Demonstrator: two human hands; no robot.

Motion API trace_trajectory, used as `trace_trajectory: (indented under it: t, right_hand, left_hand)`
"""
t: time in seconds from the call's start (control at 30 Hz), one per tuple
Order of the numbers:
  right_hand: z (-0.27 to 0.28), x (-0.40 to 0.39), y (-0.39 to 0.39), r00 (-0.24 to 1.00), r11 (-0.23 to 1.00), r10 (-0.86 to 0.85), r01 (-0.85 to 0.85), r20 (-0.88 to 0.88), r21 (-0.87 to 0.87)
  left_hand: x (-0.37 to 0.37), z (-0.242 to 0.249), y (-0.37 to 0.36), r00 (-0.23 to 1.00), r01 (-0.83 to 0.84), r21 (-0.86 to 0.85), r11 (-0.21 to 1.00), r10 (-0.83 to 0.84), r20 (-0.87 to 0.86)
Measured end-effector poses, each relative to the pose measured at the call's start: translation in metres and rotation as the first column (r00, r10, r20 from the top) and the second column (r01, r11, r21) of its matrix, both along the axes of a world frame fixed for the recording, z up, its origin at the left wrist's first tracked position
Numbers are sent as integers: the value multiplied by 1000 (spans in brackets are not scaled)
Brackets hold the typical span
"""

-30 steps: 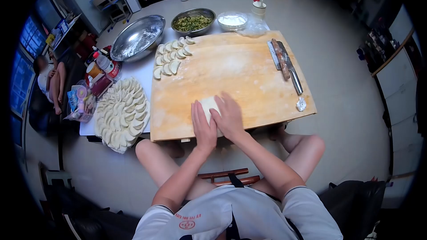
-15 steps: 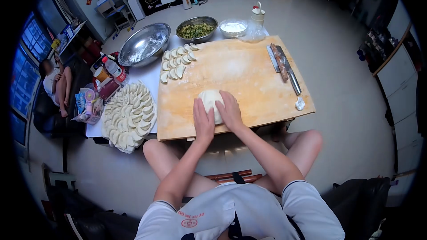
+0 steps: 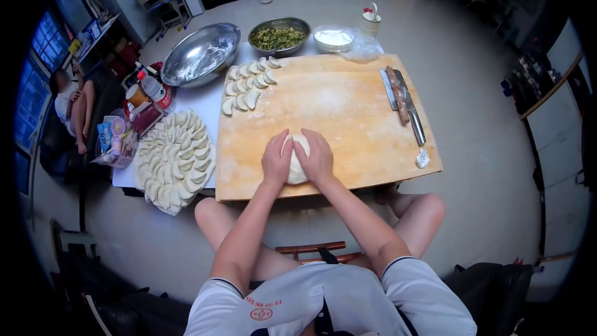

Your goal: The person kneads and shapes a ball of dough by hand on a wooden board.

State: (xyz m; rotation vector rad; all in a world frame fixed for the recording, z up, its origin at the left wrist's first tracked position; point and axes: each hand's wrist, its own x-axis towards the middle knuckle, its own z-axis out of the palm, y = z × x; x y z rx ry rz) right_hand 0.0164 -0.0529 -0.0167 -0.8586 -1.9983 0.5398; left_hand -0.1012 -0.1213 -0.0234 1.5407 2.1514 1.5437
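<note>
A smooth white lump of dough (image 3: pixel 298 165) rests on the wooden board (image 3: pixel 360 149) near its front edge. My left hand (image 3: pixel 277 158) is cupped against the dough's left side. On the other side, my right hand (image 3: pixel 318 158) wraps over it, fingers pointing away from me. Between them the dough shows as a narrow strip. Rows of folded dumplings (image 3: pixel 249 84) lie at the board's far left corner. To the right, a cleaver (image 3: pixel 411 109) lies with a rolling pin (image 3: pixel 398 96) across its blade. A small white scrap (image 3: pixel 423 158) sits near the right corner.
Left of the board is a round tray packed with dumplings (image 3: pixel 177 162). Behind stand a large steel bowl (image 3: pixel 202 56), a bowl of green filling (image 3: pixel 280 36) and a bowl of white flour (image 3: pixel 334 38). A bottle (image 3: pixel 152 87) stands left. Another person (image 3: pixel 74 102) sits farther left.
Both hands have shifted from lying on top of the dough to its sides, squeezing inward. The dough looks narrower and sits slightly nearer me. The camera view has shifted a little.
</note>
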Motion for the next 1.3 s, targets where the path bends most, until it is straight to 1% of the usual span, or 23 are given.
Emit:
trace_trajectory:
  t: [0.03, 0.07, 0.17, 0.2, 0.27, 0.37, 0.43, 0.47, 0.53, 0.57, 0.63, 0.73, 0.77, 0.8, 0.83, 0.87, 0.9, 0.93, 1.03, 1.13, 1.23, 1.27, 1.3]
  right_hand:
    - [3, -5, 5, 999, 999, 31, -31, -14, -37]
    - [7, -6, 12, 997, 992, 67, -69, -26, -110]
    - [6, -6, 34, 986, 971, 168, -166, -6, -174]
    - [6, -4, 34, 986, 968, 166, -165, -11, -187]
    - [6, 0, 25, 985, 963, 167, -170, -30, -210]
    - [5, 22, -8, 991, 992, 123, -125, -43, -36]
    - [5, 36, -33, 992, 994, 103, -101, -68, 43]
    - [8, 39, -42, 993, 997, 77, -74, -94, 31]
    - [18, 41, -56, 990, 1000, 25, -26, -141, -7]
    - [23, 43, -55, 990, 1000, 18, -17, -137, 8]
    - [44, 45, -51, 992, 1000, 5, -2, -127, 26]
    - [60, 46, -38, 978, 999, 22, -16, -208, 30]
    - [50, 44, -34, 992, 999, -34, 38, -125, 30]
    - [33, 40, -28, 995, 995, -87, 88, -40, 35]
    - [22, 38, -25, 989, 990, -138, 136, 45, 47]
    - [17, 38, -23, 984, 990, -139, 137, 114, 25]
    - [17, 40, -18, 974, 990, -141, 142, 179, 10]
    - [18, 40, -9, 960, 989, -145, 149, 241, 0]
    - [26, 48, 16, 967, 954, 60, 17, 246, -299]
    - [27, 45, 58, 999, 997, -16, 14, -27, -76]
    - [23, 30, 72, 982, 933, 165, -186, -92, -308]
    - [24, 28, 70, 970, 875, 230, -239, -73, -420]
    - [30, 30, 62, 954, 803, 293, -279, -58, -527]
  left_hand:
    - [-4, 3, 4, 1000, -6, -43, 999, 7, 25]
    - [-6, 7, 6, 999, -7, -85, 996, 12, 51]
    - [-3, 13, 15, 992, -33, -167, 985, 53, 118]
    - [-1, 14, 16, 988, -48, -193, 980, 75, 135]
    - [12, 13, 8, 989, -103, -134, 986, 116, 95]
    - [38, 6, -23, 990, -140, 2, 990, 140, -1]
    - [52, 5, -39, 992, -122, 87, 989, 119, 35]
    - [58, 8, -42, 993, -114, 122, 986, 108, 57]
    - [63, 23, -38, 986, -64, 115, 991, 45, 159]
    - [64, 31, -35, 978, -40, 111, 993, 16, 208]
    - [69, 59, -27, 988, -11, 168, 986, -16, 155]
    - [68, 80, -11, 993, 47, 198, 979, -68, 101]
    - [65, 82, -5, 993, 66, 205, 977, -86, 87]
    - [59, 70, 2, 993, 106, 181, 978, -115, 38]
    - [50, 49, 7, 994, 101, 91, 991, -105, 38]
    - [38, 28, 14, 995, 97, 5, 995, -97, 32]
    - [32, 27, 20, 996, 92, -76, 993, -91, 23]
    - [30, 26, 23, 993, 107, -189, 976, -97, 61]
    - [29, 18, 17, 974, 79, -103, 992, -54, 220]
    - [40, 29, -15, 985, -116, -74, 991, 124, 117]
    - [74, 27, -37, 977, -122, -73, 990, 133, 168]
    - [83, 18, -38, 983, -97, -73, 993, 107, 149]
    - [86, 14, -31, 986, -111, -58, 992, 118, 118]
